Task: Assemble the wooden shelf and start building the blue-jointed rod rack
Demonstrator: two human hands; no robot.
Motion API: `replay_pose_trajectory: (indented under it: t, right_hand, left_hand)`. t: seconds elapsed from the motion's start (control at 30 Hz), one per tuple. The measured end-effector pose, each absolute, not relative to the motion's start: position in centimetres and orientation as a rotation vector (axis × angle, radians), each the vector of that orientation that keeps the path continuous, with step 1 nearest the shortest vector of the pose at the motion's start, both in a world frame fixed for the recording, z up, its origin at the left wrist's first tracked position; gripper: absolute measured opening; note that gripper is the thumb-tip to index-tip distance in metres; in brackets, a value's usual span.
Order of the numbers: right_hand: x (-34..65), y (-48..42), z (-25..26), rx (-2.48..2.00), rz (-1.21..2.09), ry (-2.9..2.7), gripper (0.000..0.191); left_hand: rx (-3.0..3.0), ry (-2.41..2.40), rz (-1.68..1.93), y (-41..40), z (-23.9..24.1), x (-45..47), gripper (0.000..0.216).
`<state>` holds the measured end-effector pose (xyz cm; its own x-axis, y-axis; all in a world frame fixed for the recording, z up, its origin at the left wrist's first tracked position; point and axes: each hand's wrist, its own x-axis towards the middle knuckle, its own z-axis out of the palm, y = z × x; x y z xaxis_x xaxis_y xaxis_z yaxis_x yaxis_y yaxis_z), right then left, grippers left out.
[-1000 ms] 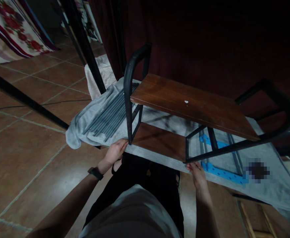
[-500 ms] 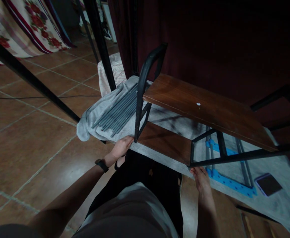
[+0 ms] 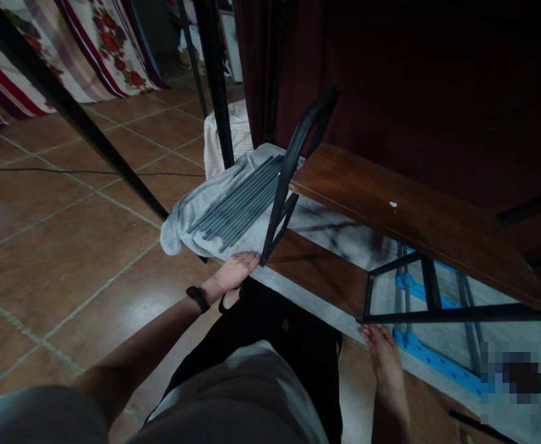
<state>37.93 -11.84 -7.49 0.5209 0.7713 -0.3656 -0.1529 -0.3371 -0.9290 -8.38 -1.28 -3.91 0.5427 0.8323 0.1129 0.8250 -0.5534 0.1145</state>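
Observation:
A two-tier rack with a black metal frame (image 3: 298,145) and brown wooden shelves (image 3: 409,219) stands on a grey cloth (image 3: 191,213) spread over a low surface. My left hand (image 3: 237,271) lies flat on the cloth's near edge, fingers stretched out, touching the foot of the rack's left leg. My right hand (image 3: 384,354) rests fingers forward at the cloth's edge, just below the frame's lower right bar; it holds nothing. A black watch (image 3: 198,298) is on my left wrist.
Several grey rods (image 3: 237,203) lie on the cloth left of the rack. Blue perforated strips (image 3: 432,361) lie under the rack's right side. Black diagonal poles (image 3: 80,120), a floral fabric (image 3: 89,43), a cable and brown floor tiles are at the left. A dark red curtain hangs behind.
The view has swung left, so the rack and cloth sit further right in the picture. Both hands stay at the same spots on the cloth's edge by the rack.

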Motion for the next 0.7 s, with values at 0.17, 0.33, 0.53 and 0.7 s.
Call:
replay_pose_trajectory:
  t: [0.17, 0.33, 0.53, 0.7]
  right_hand:
    - [38.3, -11.3, -7.7, -1.689, 1.051, -0.510, 0.030]
    - [38.4, -11.2, -7.8, -1.680, 1.052, -0.496, 0.032]
    - [38.4, -11.8, -8.2, -1.645, 1.047, -0.518, 0.032]
    - [38.8, -11.3, -8.6, -1.673, 1.039, -0.508, 0.031]
  left_hand:
    - [2.731, 1.444, 0.260, -1.3, -3.5, -8.4, 0.037]
    - [2.756, 1.441, 0.284, -1.1, -4.1, -8.6, 0.037]
    - [2.746, 1.408, 0.300, -1.0, -4.1, -8.8, 0.036]
    - [2.765, 1.404, 0.291, -1.0, -4.2, -8.9, 0.036]
